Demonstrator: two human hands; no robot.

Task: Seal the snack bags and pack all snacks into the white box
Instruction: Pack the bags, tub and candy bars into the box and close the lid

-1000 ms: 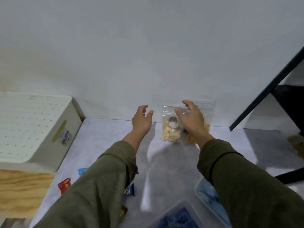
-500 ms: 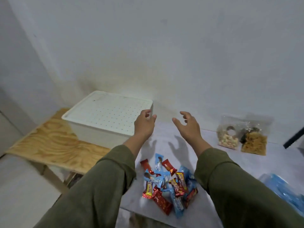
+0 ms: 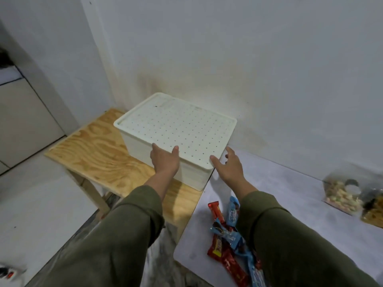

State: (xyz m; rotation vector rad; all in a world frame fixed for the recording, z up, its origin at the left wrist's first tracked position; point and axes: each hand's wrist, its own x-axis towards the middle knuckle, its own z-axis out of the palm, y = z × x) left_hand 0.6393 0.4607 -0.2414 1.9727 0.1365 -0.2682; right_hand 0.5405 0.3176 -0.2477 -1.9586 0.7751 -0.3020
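A: Where is the white box (image 3: 178,133)?

B: On the wooden table (image 3: 99,154), in the corner against the wall. Its perforated lid (image 3: 176,129) is on. Its right edge sits just beside the grey table (image 3: 279,183).

A: And the left hand (image 3: 164,160)?

B: Its grip is spread, holding nothing. Fingers are straight, at the near edge of the lid; I cannot tell if they touch it or hover just over it. The box lies straight ahead of that grip.

A: The right hand (image 3: 230,166)?

B: Also spread and relaxed, with nothing in it. It is at the near right corner of the box, thumb by the lid's rim, fingers just off the box's right side over the grey table. Whether it touches is unclear.

A: The snacks?

B: A pile of wrapped candy bars (image 3: 228,241), red and blue, lies on the grey table behind the right grip, below the olive sleeve (image 3: 300,245), which covers part of it. Far to the right of that grip, well apart, two clear snack bags stand by the wall: the bag of pale puffs (image 3: 342,193) and, touching it on its far side, the bag of yellow crisps (image 3: 373,210), cut by the frame edge. I cannot tell whether their tops are sealed.
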